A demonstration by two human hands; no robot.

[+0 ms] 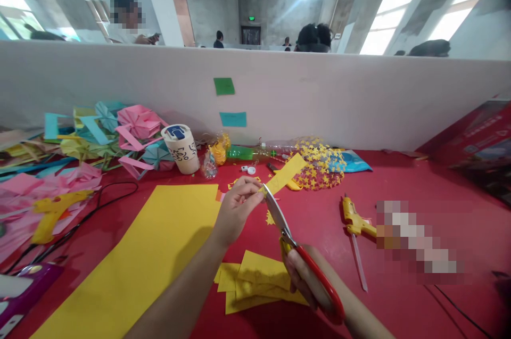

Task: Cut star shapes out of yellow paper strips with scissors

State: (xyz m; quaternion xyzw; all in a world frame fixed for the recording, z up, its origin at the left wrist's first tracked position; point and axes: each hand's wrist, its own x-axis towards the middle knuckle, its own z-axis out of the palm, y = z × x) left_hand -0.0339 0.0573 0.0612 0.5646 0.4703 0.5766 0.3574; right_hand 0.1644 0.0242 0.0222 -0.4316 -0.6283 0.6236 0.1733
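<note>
My left hand [239,208] pinches the near end of a yellow paper strip [286,173], which slants up to the right. Around the red handles of a pair of scissors [278,215] my right hand [305,275] is closed. The blades reach up to the strip, with their tips beside my left fingertips. Small yellow paper stars [270,217] lie just below the blades. Under my hands, several yellow paper pieces [257,288] are stacked loosely on the red table [319,243]. A large yellow sheet [159,243] lies flat to the left.
Folded paper shapes [139,121] pile up at the left, beside a patterned cup [181,150]. Yellow glue guns lie left [50,214] and right [353,216], with cords. A heap of yellow stars [319,163] and a green bottle [243,153] sit before a white partition [299,94].
</note>
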